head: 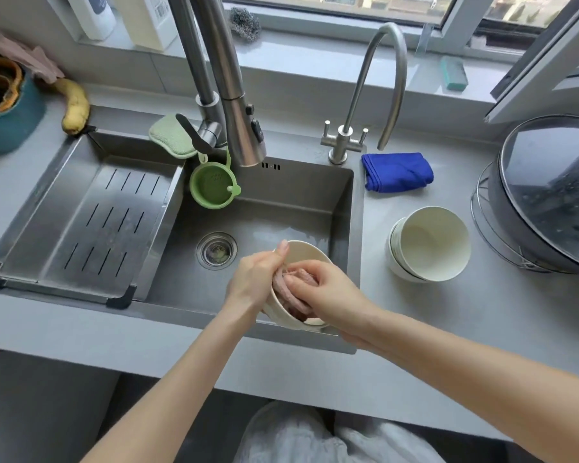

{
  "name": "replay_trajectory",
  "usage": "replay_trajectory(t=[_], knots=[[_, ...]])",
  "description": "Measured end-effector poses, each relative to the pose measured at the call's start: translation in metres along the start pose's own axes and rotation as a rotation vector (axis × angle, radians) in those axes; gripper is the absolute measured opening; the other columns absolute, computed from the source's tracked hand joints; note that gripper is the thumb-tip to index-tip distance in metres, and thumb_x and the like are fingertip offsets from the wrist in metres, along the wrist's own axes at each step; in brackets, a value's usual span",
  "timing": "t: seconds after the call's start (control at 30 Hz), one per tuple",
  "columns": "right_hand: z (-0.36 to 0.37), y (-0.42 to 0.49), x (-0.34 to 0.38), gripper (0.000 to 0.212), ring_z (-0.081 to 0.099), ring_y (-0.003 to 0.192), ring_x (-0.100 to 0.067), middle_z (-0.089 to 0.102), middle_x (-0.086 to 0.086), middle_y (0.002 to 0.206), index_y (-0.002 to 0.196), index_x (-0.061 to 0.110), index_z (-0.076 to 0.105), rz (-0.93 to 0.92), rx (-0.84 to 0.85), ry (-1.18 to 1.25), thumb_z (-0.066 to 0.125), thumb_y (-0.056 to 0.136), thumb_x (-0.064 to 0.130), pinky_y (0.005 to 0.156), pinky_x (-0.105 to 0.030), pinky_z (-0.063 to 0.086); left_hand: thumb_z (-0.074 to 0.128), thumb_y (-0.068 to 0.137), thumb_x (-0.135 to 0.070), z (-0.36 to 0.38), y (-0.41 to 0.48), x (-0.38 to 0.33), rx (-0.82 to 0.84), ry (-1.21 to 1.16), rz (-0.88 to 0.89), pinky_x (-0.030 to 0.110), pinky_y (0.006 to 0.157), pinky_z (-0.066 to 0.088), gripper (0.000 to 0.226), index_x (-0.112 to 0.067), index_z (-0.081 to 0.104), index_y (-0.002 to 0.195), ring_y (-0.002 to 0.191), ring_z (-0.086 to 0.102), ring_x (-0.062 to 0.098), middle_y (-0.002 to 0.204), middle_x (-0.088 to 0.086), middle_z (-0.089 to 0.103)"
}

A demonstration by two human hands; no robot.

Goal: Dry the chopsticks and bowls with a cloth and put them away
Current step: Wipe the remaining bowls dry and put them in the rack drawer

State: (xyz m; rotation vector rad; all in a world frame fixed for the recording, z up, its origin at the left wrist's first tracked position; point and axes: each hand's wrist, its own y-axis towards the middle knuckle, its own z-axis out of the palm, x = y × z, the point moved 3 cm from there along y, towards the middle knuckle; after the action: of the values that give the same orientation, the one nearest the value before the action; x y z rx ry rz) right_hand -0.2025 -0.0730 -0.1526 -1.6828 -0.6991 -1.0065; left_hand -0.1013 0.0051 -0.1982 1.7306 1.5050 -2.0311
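- Head view shows my left hand [253, 282] gripping the bowl [306, 253] by its rim, tilted above the front edge of the sink [298, 195]. My right hand [328, 292] bunches the pink cloth [290, 289] inside it.
- The rim may be wet, so hard rubbing could twist the bowl out of my thumb hold, and it would drop into the sink and chip.
- My fingers under the bowl are hidden, so I cannot judge how secure that hold is.
- The stacked bowls [430, 243] sit just right of the sink, where a swinging elbow could knock them.
- No chopsticks show, so I might overlook them.
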Motion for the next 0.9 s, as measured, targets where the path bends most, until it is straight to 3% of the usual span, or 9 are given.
replay_trajectory(t=[0.1,0.23,0.3,0.43,0.53,0.63,0.77,0.83,0.9], knots=[[0.006,0.001,0.003,0.020,0.063,0.081,-0.007,0.069,-0.001,0.090,0.108,0.009,0.064,-0.071,0.053,0.098,0.057,0.090,0.008,0.078,-0.021,0.051,0.062,0.055,-0.070,-0.008,0.001,-0.006,0.061,-0.114,-0.051,0.040,0.074,0.049,0.066,-0.009,0.069,0.080,0.079,0.060,0.028,0.080,0.015,0.063],[-0.010,0.005,0.007,0.021,0.063,0.078,-0.020,0.070,0.001,0.089,0.099,0.018,0.072,-0.318,0.411,-0.979,0.062,0.083,0.007,0.063,-0.028,0.045,0.054,0.082,-0.060,-0.011,-0.001,-0.002,0.209,0.005,-0.158,0.024,0.054,0.051,0.051,-0.014,0.072,0.095,0.075,0.066,0.028,0.087,0.013,0.070],[-0.017,0.008,0.012,0.013,0.063,0.069,-0.023,0.069,0.005,0.084,0.082,0.024,0.071,-0.566,0.209,-1.325,0.064,0.077,0.014,0.052,-0.025,0.035,0.048,0.085,-0.061,-0.011,0.001,-0.001,0.219,0.046,-0.165,0.026,0.052,0.052,0.053,-0.016,0.072,0.098,0.074,0.067,0.028,0.089,0.012,0.072],[-0.059,-0.021,0.049,0.007,0.066,0.060,-0.019,0.073,0.003,0.074,0.071,0.018,0.075,-0.689,-0.328,-0.708,0.073,0.068,0.024,0.051,-0.030,0.049,0.057,0.064,-0.069,-0.019,0.008,0.004,0.233,-0.051,-0.207,0.047,0.078,0.051,0.066,-0.018,0.072,0.102,0.100,0.065,0.038,0.103,0.015,0.072],[-0.082,-0.036,0.074,0.026,0.063,0.068,-0.018,0.071,0.007,0.077,0.068,0.024,0.073,-0.610,-0.591,-0.799,0.067,0.070,0.049,0.059,-0.033,0.046,0.062,0.051,-0.074,-0.021,0.008,0.012,0.212,-0.090,-0.246,0.059,0.098,0.044,0.081,-0.021,0.069,0.112,0.108,0.063,0.039,0.115,0.015,0.069],[-0.080,-0.034,0.084,0.032,0.058,0.083,-0.028,0.067,0.001,0.094,0.064,0.027,0.071,-0.555,-0.622,-0.970,0.059,0.071,0.056,0.070,-0.039,0.042,0.060,0.055,-0.074,-0.018,0.008,0.013,0.197,-0.116,-0.264,0.060,0.094,0.046,0.078,-0.022,0.068,0.113,0.106,0.065,0.037,0.114,0.013,0.070],[-0.066,-0.037,0.084,0.019,0.059,0.075,-0.018,0.066,0.000,0.084,0.074,0.019,0.070,-0.541,-0.598,-0.569,0.066,0.078,0.036,0.067,-0.035,0.044,0.055,0.070,-0.067,-0.014,0.014,0.008,0.183,-0.099,-0.225,0.047,0.079,0.054,0.060,-0.019,0.071,0.101,0.097,0.068,0.034,0.106,0.012,0.072],[-0.047,-0.030,0.068,0.014,0.060,0.074,-0.019,0.067,-0.003,0.082,0.082,0.013,0.069,-0.526,-0.497,-0.579,0.067,0.077,0.026,0.069,-0.036,0.046,0.052,0.084,-0.053,-0.012,0.014,0.001,0.169,-0.082,-0.179,0.044,0.077,0.053,0.040,-0.018,0.069,0.092,0.096,0.067,0.035,0.098,0.012,0.072],[-0.028,-0.025,0.049,0.028,0.064,0.088,-0.021,0.070,-0.004,0.097,0.100,0.013,0.070,-0.466,-0.302,-0.640,0.070,0.073,0.021,0.081,-0.035,0.048,0.047,0.087,-0.056,-0.009,0.011,-0.002,0.194,-0.075,-0.163,0.042,0.076,0.053,0.043,-0.019,0.067,0.092,0.095,0.067,0.033,0.095,0.010,0.072]])
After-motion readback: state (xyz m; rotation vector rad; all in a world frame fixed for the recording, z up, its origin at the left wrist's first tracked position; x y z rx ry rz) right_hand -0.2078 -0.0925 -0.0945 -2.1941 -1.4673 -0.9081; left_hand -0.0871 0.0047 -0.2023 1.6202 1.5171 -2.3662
